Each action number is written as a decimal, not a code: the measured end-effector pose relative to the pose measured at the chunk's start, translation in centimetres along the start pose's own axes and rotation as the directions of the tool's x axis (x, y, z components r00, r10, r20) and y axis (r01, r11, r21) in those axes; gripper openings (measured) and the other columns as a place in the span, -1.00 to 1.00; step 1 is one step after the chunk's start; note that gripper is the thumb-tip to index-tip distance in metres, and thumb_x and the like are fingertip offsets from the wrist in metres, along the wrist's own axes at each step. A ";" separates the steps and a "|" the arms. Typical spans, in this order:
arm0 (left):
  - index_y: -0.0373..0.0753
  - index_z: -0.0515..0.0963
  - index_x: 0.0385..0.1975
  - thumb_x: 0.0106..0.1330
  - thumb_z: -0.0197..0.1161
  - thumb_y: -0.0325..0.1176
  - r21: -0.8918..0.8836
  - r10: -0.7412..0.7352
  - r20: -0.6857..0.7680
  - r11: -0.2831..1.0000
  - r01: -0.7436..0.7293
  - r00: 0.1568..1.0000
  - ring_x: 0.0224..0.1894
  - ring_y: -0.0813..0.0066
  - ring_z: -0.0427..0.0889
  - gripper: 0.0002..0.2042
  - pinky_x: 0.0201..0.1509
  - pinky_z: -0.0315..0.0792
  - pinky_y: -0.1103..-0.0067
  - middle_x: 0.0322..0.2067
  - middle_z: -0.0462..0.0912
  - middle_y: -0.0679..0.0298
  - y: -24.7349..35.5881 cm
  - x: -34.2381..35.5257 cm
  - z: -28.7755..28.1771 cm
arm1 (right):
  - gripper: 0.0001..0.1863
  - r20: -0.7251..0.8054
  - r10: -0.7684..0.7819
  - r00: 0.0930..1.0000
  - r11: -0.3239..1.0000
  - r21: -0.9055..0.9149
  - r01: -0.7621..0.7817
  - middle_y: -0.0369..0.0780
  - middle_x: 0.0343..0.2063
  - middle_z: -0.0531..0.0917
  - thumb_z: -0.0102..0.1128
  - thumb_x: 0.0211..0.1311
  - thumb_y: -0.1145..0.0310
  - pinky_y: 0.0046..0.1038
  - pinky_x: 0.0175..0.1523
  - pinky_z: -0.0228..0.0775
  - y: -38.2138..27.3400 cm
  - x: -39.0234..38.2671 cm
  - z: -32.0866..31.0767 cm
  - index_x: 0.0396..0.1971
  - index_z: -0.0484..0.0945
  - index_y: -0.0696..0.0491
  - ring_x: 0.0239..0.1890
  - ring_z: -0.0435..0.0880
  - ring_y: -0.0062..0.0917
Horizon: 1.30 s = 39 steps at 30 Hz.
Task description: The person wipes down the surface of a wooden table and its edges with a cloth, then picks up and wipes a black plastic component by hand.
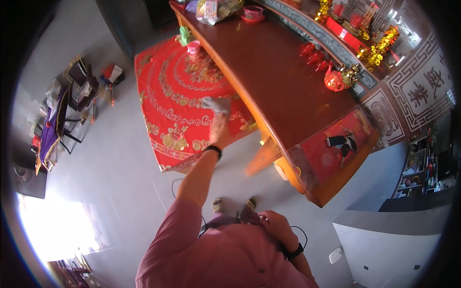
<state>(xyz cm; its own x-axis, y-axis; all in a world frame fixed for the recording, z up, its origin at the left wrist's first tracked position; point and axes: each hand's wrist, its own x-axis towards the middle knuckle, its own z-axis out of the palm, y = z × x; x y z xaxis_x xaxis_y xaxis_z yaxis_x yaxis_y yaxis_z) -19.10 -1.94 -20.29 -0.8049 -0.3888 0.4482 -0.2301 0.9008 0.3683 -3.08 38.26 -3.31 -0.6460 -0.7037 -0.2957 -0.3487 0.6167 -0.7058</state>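
Left hand (pixel 218 128) presses flat grey cloth (pixel 216 103).

Cloth on low table, left of the long table
A cloth (pixel 217 104) lies on the low table (pixel 177 96); two cups (pixel 189 42) stand behind it; keys (pixel 342 142) rest on the long table (pixel 278 81).

left hand (pixel 218 128) motion-blurred, its grip on grey cloth (pixel 216 103) unclear, right hand's (pixel 272 222) fingers hidden against shirt

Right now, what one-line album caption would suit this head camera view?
Left hand presses a grey cloth onto a red and gold patterned cover beside a long wooden table.
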 end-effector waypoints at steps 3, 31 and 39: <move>-0.24 0.45 0.27 0.26 0.10 -0.54 0.041 0.186 0.166 0.980 -0.195 0.968 0.44 0.15 0.32 -0.50 0.46 0.33 0.33 0.37 0.39 0.13 3.3 -1.1 3.8 | -0.79 0.001 -0.009 1.000 1.000 0.014 0.009 -0.08 -0.18 0.70 0.16 0.36 0.36 -0.20 -0.03 0.56 0.5 -0.4 0.4 -0.08 0.61 0.06 -0.12 0.69 -0.10; -0.25 0.33 0.40 0.44 -0.03 -0.59 -0.905 -0.295 0.359 0.122 0.407 0.886 0.15 0.42 0.51 -0.50 0.27 0.40 0.53 0.15 0.54 0.17 16.2 -4.6 -11.2 | -0.68 0.198 -0.006 0.980 0.979 -0.197 0.046 -0.07 -0.04 0.66 0.13 0.35 0.29 -0.19 0.09 0.50 1.7 3.9 -1.0 0.04 0.57 0.06 0.01 0.64 -0.11; -0.35 0.18 0.36 0.27 -0.04 -0.62 -0.739 -0.286 0.318 0.522 0.425 0.904 0.17 -0.10 0.56 -0.42 0.28 0.42 0.29 0.13 0.52 -0.14 22.5 -11.4 -2.0 | -0.71 0.049 0.108 0.993 0.978 -0.185 -0.097 -0.07 -0.05 0.68 0.02 0.44 0.30 -0.17 0.10 0.50 -0.2 -0.4 -3.4 0.01 0.59 0.08 -0.02 0.65 -0.11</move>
<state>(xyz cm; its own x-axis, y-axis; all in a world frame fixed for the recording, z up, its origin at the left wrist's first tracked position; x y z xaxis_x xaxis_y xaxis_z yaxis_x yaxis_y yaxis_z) -14.00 22.34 -15.46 -0.8357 -0.5476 0.0407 -0.0584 0.1622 0.9850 -5.04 39.65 -0.83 -0.6460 -0.6497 -0.4008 -0.4043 0.7365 -0.5423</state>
